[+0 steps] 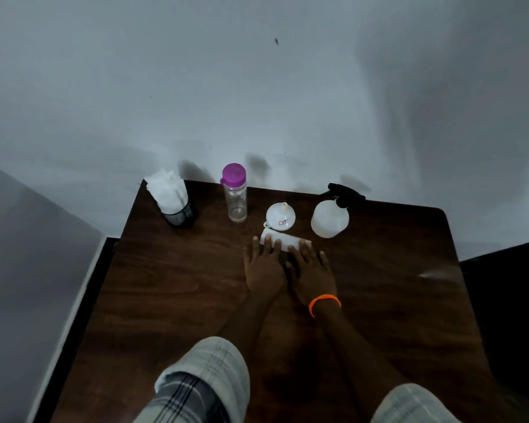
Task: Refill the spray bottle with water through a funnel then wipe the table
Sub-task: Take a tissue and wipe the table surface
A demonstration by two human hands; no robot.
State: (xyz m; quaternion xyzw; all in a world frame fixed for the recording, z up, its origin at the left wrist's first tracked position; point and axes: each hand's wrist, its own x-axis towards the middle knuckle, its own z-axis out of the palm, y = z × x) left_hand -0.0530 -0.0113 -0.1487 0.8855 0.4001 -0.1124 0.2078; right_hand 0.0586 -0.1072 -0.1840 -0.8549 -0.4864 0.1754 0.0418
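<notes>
A dark wooden table (171, 285) holds a white spray bottle (329, 218) with a black trigger head at the back right. Left of it a white funnel (280, 216) lies mouth down with its spout up. A clear water bottle (235, 193) with a purple cap stands further left. A folded white tissue (284, 238) lies flat in front of the funnel. My left hand (264, 267) and my right hand (312, 270) lie side by side, fingers straight, pressing down on the tissue's near edge.
A black mesh holder (179, 213) stuffed with white tissues stands at the table's back left corner. A pale wall rises right behind the table. The table edges drop off at left and right.
</notes>
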